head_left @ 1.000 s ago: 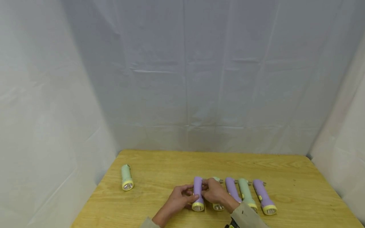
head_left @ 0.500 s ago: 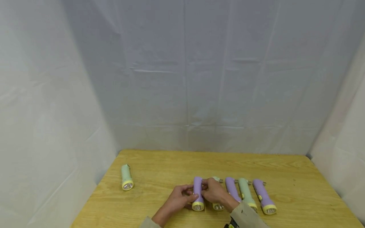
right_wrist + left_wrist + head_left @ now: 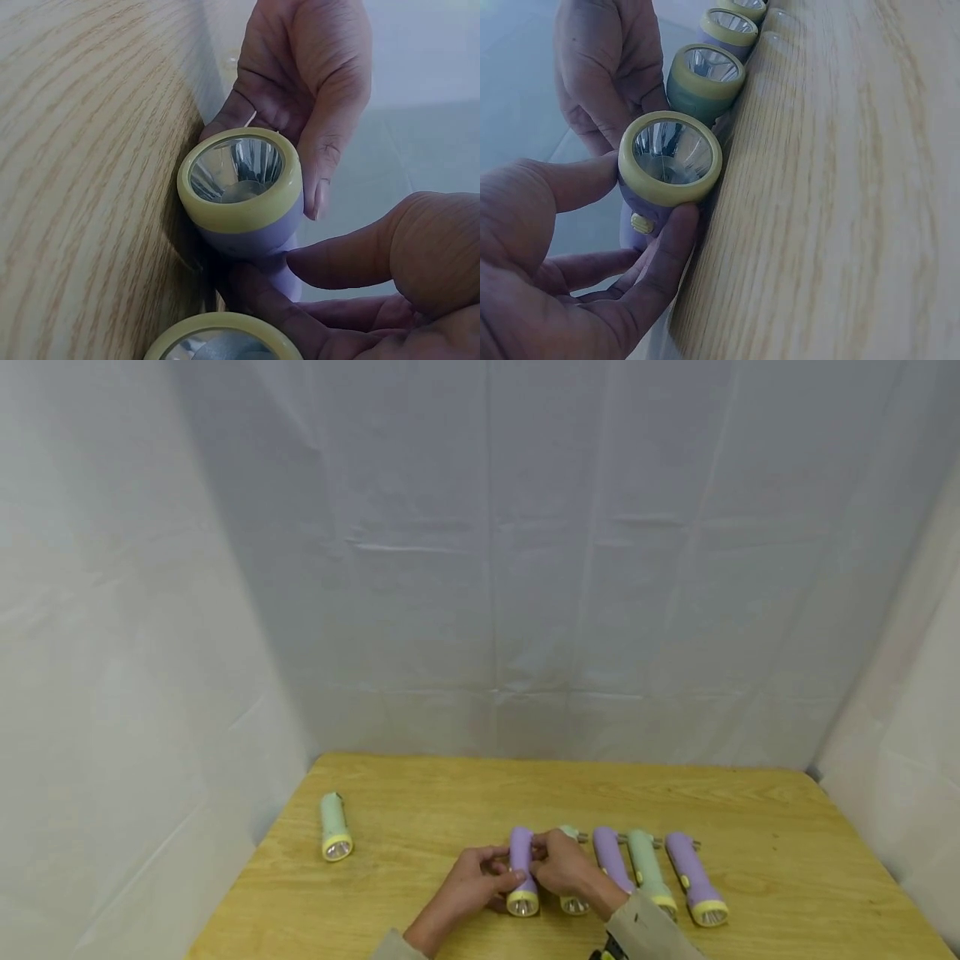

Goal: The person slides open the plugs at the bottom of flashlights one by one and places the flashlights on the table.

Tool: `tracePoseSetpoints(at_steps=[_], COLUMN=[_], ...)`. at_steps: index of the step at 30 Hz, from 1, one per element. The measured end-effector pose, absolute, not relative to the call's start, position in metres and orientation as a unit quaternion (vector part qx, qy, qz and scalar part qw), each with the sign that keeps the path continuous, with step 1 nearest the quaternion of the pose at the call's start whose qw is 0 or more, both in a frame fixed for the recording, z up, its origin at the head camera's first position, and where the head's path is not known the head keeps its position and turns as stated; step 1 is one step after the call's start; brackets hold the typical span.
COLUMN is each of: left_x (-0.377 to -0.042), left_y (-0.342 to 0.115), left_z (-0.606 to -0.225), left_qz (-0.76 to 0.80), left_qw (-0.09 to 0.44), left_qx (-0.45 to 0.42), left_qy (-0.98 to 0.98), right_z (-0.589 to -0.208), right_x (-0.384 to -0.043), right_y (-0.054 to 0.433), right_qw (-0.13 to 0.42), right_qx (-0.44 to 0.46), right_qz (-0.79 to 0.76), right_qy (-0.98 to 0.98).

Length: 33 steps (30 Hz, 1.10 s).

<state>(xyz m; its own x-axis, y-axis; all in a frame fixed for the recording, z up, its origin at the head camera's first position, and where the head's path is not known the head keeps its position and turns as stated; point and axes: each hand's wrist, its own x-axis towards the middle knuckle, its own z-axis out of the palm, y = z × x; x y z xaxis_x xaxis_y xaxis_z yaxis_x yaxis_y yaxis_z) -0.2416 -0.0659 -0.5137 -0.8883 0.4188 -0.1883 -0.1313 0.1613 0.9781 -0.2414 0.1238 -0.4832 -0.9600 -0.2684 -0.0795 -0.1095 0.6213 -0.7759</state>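
A purple flashlight (image 3: pixel 521 852) with a yellow rim lies on the table, its lens toward me. My left hand (image 3: pixel 471 887) grips it from the left, thumb and fingers on either side of its head in the left wrist view. From the right, my right hand (image 3: pixel 566 863) pinches its narrower body behind the head (image 3: pixel 247 217), as the right wrist view shows. A yellow ribbed switch (image 3: pixel 641 223) shows on its side. Just right of it lies a green flashlight (image 3: pixel 575 906), partly hidden under my right hand.
Further right in the row lie a purple flashlight (image 3: pixel 611 857), a green flashlight (image 3: pixel 649 870) and another purple flashlight (image 3: pixel 692 872), some with metal prongs showing. One green flashlight (image 3: pixel 334 825) lies apart at the left of the wooden table (image 3: pixel 420 793). Pale sheeting (image 3: pixel 525 610) surrounds it.
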Motion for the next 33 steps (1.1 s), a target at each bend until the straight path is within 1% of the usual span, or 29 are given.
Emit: tracePoseSetpoints(at_steps=[8, 18, 26, 33], left_x=[-0.2419, -0.2421, -0.2425, -0.2429], left_y=[-0.0636, -0.0612, -0.06, -0.0607], left_z=[-0.5153, -0.5148, -0.5136, -0.5145], left_qz=[0.636, 0.637, 0.644, 0.64], left_qw=[0.209, 0.205, 0.202, 0.207], left_qx=[0.087, 0.077, 0.077, 0.065], left_qy=[0.738, 0.739, 0.734, 0.737], right_z=[-0.4839, -0.4824, -0.4813, -0.4827], right_x=[-0.2405, -0.2419, -0.2413, -0.2424], right_y=[0.1245, 0.1245, 0.1249, 0.1245], right_qw=[0.093, 0.112, 0.099, 0.112], right_qx=[-0.112, -0.093, -0.092, -0.087], right_qz=[-0.421, -0.417, -0.423, -0.429], right_qy=[0.895, 0.897, 0.896, 0.892])
